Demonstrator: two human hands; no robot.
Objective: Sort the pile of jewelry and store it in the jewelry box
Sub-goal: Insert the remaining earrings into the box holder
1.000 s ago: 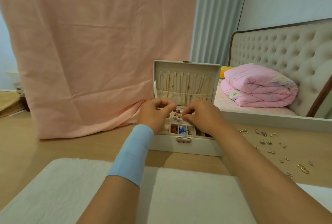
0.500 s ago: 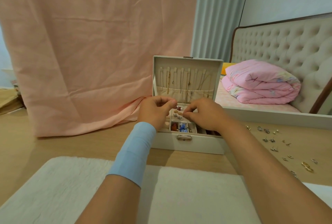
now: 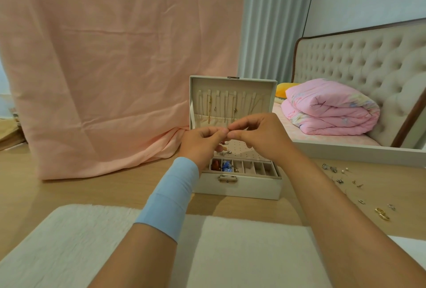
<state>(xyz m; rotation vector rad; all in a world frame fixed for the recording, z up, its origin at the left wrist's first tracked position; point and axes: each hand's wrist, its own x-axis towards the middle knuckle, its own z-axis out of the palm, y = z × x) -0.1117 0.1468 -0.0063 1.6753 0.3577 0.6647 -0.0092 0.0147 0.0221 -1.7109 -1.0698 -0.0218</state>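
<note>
An open cream jewelry box [image 3: 239,186] stands on the wooden surface, its lid upright with several thin chains [image 3: 227,109] hanging inside. Front compartments hold red and blue pieces [image 3: 222,166]; a few earrings [image 3: 224,149] sit on the perforated panel behind. My left hand [image 3: 202,142] and my right hand [image 3: 258,135] hover together over the box, fingertips meeting on a tiny earring [image 3: 229,129] pinched between them. Loose silver and gold jewelry [image 3: 355,184] lies scattered on the wood at the right.
A pink cloth [image 3: 115,68] hangs behind and left of the box, draping onto the wood. A white fluffy mat [image 3: 92,241] lies near me. A bed with a folded pink quilt [image 3: 329,107] and tufted headboard [image 3: 368,57] is at the right.
Both hands rose from low inside the box to above it, fingertips now joined on a tiny piece. The view also shifted slightly.
</note>
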